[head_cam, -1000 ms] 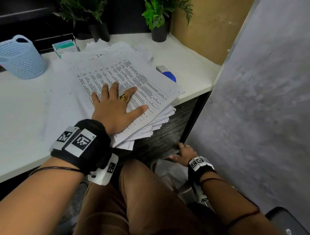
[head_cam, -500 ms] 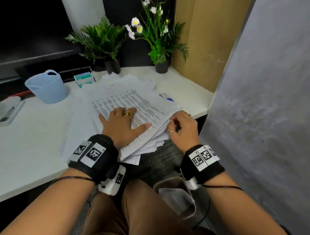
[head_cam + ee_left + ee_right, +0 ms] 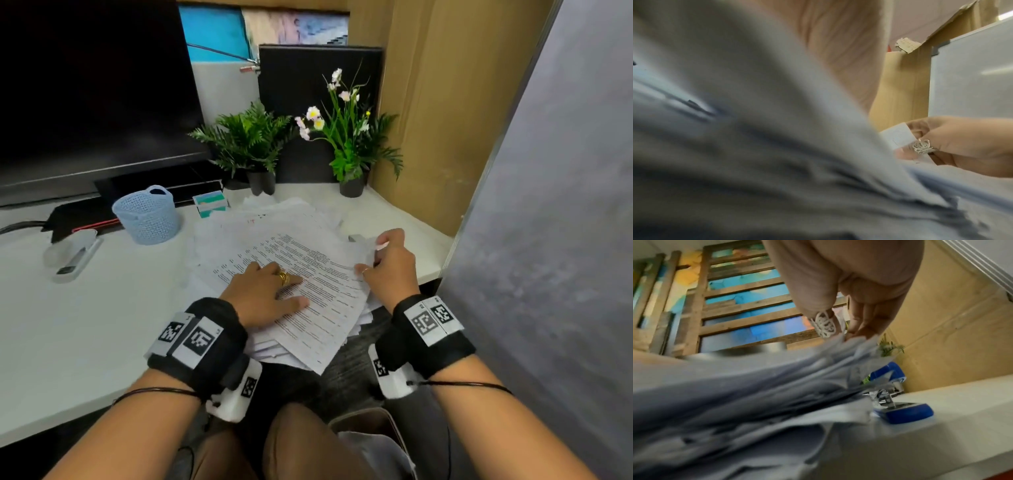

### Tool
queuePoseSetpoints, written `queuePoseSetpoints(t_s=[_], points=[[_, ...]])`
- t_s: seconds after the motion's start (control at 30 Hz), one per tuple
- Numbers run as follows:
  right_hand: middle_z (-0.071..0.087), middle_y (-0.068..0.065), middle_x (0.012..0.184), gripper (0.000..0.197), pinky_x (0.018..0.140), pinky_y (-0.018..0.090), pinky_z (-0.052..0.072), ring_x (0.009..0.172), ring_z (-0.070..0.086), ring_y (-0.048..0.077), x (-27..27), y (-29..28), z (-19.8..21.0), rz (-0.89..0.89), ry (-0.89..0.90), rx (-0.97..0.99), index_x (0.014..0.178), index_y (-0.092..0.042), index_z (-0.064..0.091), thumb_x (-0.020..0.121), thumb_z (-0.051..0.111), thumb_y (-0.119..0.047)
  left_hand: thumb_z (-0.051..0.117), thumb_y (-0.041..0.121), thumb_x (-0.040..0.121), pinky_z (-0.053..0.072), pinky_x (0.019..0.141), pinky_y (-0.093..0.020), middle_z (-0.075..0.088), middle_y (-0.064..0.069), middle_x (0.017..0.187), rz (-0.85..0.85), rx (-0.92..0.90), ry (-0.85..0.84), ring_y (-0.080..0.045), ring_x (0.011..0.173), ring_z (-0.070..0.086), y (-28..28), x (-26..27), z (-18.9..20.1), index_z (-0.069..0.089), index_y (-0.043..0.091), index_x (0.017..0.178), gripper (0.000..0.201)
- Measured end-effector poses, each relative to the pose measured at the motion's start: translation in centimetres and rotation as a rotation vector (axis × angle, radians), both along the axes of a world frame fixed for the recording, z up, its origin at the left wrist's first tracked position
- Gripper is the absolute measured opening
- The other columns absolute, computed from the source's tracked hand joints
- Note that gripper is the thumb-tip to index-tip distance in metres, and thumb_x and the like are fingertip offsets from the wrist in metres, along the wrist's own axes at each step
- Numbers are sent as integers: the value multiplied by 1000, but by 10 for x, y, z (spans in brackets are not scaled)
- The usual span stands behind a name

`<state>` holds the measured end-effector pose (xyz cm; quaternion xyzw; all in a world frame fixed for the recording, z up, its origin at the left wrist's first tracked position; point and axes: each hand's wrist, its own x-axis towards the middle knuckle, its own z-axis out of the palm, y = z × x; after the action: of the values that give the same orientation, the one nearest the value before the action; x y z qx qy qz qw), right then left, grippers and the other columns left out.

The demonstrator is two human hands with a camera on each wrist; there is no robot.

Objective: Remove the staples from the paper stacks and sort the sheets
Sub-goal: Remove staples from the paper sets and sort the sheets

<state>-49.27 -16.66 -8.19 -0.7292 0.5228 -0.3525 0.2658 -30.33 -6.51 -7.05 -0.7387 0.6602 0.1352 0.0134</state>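
Note:
A loose stack of printed sheets [image 3: 322, 270] lies on the white desk [image 3: 102, 308] and overhangs its front edge. My left hand [image 3: 284, 287] rests flat on the top sheet, fingers spread, with a gold ring on one finger. My right hand [image 3: 370, 258] pinches the right corner of the top sheets between thumb and fingers and lifts it slightly. The left wrist view shows this right hand [image 3: 962, 146] holding the paper corner [image 3: 898, 138]. In the right wrist view the fingertips [image 3: 859, 331] meet the raised sheet edges [image 3: 838, 350]. No staple can be made out.
A blue stapler [image 3: 906, 412] sits on the desk just right of the stack. A white stapler [image 3: 72, 255], a blue basket [image 3: 147, 214] and a small box [image 3: 210, 204] stand at the left. Two potted plants [image 3: 253, 144] and a monitor [image 3: 85, 85] line the back; a grey partition [image 3: 548, 240] closes the right.
My right hand came up from below the desk to the stack's right corner and took hold of it. My left hand stayed flat on the sheets. The head view tilted upward.

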Motion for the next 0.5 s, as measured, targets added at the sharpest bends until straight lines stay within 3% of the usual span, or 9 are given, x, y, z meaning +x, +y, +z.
queuePoseSetpoints(t_s=[0.07,0.13,0.2,0.27,0.33,0.4,0.5], points=[[51,-1,76,57,67,21,35,81,53,21,5,1,1,-8,-10,-24,127,-13,36,81,68,-2,42,58,91,35,104,-40,44,2,132,7,-16,89,-23,122,35,-2,11,2,40,34,140,55],[54,1,85,54,73,24,37,85,53,21,8,0,3,-26,40,-42,130,-11,43,82,67,-5,49,53,90,37,103,-39,47,3,127,11,-22,149,-22,120,40,-2,21,1,46,30,137,52],[62,7,87,25,69,24,36,80,54,24,9,-1,5,-43,105,-72,107,-5,60,85,67,-13,56,49,88,39,101,-36,49,3,129,11,-25,215,-19,117,45,-2,29,2,50,27,134,51],[64,10,82,12,60,23,31,74,53,24,9,-2,7,-22,113,-100,87,-3,63,87,64,-15,60,43,88,39,99,-25,48,1,133,12,-21,263,-15,114,48,-3,32,7,49,23,134,51],[56,2,69,15,51,17,30,68,48,20,10,-2,7,7,58,-112,76,-8,58,90,60,-13,60,37,89,38,98,-22,46,0,138,22,-87,276,-15,117,49,-5,29,14,47,20,136,51],[46,-4,61,28,51,8,33,60,41,15,12,-1,8,23,-69,-119,66,-14,47,92,56,-10,59,34,91,36,105,-29,40,-1,143,26,-244,243,-18,126,43,-8,23,22,45,22,137,50],[50,-4,67,26,53,5,35,59,44,3,17,5,13,78,-272,-104,72,-18,44,94,54,-9,58,32,92,29,112,-37,26,-2,151,12,-494,140,-21,136,27,-13,13,34,33,25,145,59]])
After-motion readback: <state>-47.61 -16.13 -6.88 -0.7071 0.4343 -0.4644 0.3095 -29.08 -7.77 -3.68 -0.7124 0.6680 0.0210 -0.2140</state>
